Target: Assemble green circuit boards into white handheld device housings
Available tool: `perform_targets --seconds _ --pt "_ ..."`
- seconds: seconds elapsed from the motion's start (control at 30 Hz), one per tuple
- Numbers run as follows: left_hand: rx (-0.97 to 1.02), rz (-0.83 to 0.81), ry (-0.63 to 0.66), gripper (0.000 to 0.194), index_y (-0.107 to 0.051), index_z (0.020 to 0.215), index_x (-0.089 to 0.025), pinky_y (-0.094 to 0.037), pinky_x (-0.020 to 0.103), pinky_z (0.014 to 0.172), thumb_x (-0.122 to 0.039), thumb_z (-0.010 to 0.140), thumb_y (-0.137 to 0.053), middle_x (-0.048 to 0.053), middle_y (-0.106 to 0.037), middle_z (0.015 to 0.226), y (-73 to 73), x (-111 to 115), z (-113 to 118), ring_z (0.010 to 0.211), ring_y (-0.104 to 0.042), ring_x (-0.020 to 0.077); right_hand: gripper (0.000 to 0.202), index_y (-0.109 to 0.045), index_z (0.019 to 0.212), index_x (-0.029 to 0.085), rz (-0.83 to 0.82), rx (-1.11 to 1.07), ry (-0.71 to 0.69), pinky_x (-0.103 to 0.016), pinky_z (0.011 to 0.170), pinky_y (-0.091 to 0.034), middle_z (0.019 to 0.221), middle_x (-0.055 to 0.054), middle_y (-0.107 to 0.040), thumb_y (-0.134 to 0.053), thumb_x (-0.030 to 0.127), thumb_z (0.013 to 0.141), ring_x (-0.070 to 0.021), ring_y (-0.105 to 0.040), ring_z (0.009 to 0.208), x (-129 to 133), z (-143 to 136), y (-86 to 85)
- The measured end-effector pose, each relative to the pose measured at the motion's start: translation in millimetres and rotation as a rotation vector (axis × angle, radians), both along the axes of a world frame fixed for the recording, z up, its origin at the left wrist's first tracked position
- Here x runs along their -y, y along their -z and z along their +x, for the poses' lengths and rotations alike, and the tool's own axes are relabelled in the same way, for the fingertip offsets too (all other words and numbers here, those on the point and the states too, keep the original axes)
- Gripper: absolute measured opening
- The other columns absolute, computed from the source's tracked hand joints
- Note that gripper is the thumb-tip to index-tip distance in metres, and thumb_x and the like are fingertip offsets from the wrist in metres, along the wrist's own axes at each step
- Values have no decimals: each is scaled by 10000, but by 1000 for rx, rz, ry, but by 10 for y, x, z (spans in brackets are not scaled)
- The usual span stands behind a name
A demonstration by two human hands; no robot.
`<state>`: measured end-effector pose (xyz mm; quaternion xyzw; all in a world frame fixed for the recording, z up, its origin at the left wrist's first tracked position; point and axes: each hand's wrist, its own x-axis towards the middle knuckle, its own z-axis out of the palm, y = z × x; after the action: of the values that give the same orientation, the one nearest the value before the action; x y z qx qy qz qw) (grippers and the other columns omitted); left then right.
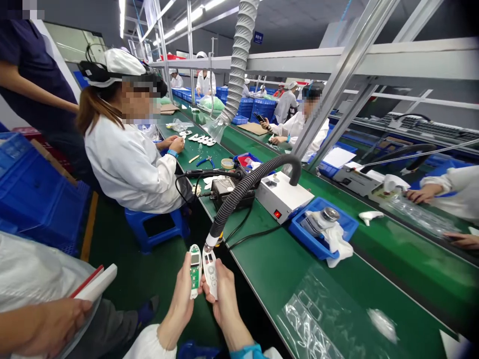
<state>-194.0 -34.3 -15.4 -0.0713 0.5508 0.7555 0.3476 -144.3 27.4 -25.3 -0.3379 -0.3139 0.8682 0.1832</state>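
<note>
My left hand (182,286) is closed around a white casing half with a green circuit board (195,274) and a small dark screen. In my right hand (223,284) is a white plastic cover (210,274) with a dark window and grey buttons, its face toward me. The two parts are side by side, almost touching, in front of my body. Right above the cover hangs the nozzle (211,241) of a black corrugated hose (239,187). That hose curves back to a white box (282,194) with a red lit switch.
A blue tray (322,254) holds a metal-capped bottle and white cloth. Plastic bags (310,319) lie on the green bench (258,254). A co-worker in white (127,159) sits on a blue stool (157,229) to the left; another person's hand (65,319) holds a white-and-red object nearby.
</note>
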Motion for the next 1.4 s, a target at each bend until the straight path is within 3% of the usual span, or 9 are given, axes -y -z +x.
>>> perform_targets --seconds 0.1,0.2,0.37,0.57,0.73,0.8,0.9,1.13,1.4 --pt "4 13 18 499 -608 785 -157 -333 174 365 -655 792 -576 -44 -522 489 6 -56 51 398 -459 88 566 -579 687 141 18 -2 22 -140 261 -171 473 -4 -585 -696 692 630 -71 -446 301 -33 77 -16" --pt "-4 23 -17 507 -574 713 -166 -351 182 377 -668 780 -573 -34 -531 495 -5 -3 -38 410 -473 94 564 -603 726 134 18 -16 2 -143 257 -177 464 2 -577 -691 684 636 -68 -429 296 -7 -54 -52" --pt "-18 37 -45 503 -596 787 -168 -387 202 390 -669 788 -555 -36 -548 505 -2 80 -135 396 -478 103 620 -633 780 121 11 -39 -31 -142 262 -218 474 0 -578 -699 712 609 -77 -451 319 28 -194 -88" --pt "37 91 72 463 -624 739 -138 -358 169 376 -599 777 -640 -19 -555 537 57 -125 -22 414 -472 79 657 -640 744 95 -9 32 60 -130 262 -183 514 -21 -600 -725 729 595 -56 -430 322 -41 412 -44" --pt "164 176 130 409 -616 824 -144 -301 149 343 -547 854 -557 -26 -533 615 60 -173 132 423 -431 56 507 -693 811 74 -208 -113 129 -220 490 -481 760 -112 -707 -817 540 651 -148 -623 576 28 1095 -160" --pt "219 169 191 387 -611 814 -140 -293 151 337 -519 869 -552 -19 -537 624 29 -124 288 417 -426 55 478 -723 875 59 -261 -159 150 -266 601 -528 827 -142 -725 -831 476 670 -183 -658 657 81 1318 -212" --pt "270 155 283 369 -625 855 -143 -318 165 353 -508 869 -569 7 -587 722 -82 -42 564 446 -446 58 478 -743 949 64 -284 -179 196 -284 625 -541 838 -149 -736 -817 466 700 -201 -679 680 158 1572 -256" --pt "339 127 402 388 -658 953 -139 -373 192 417 -505 886 -547 9 -581 763 -390 -1 895 504 -453 70 465 -755 935 90 -242 -135 254 -307 647 -552 864 -151 -739 -830 474 684 -214 -688 705 238 1841 -315" --pt "388 123 490 427 -672 964 -147 -396 218 443 -547 862 -561 -3 -573 707 -538 -18 1062 481 -451 81 459 -760 911 94 -204 -131 235 -339 625 -541 797 -150 -736 -803 500 702 -216 -668 612 267 1923 -313"
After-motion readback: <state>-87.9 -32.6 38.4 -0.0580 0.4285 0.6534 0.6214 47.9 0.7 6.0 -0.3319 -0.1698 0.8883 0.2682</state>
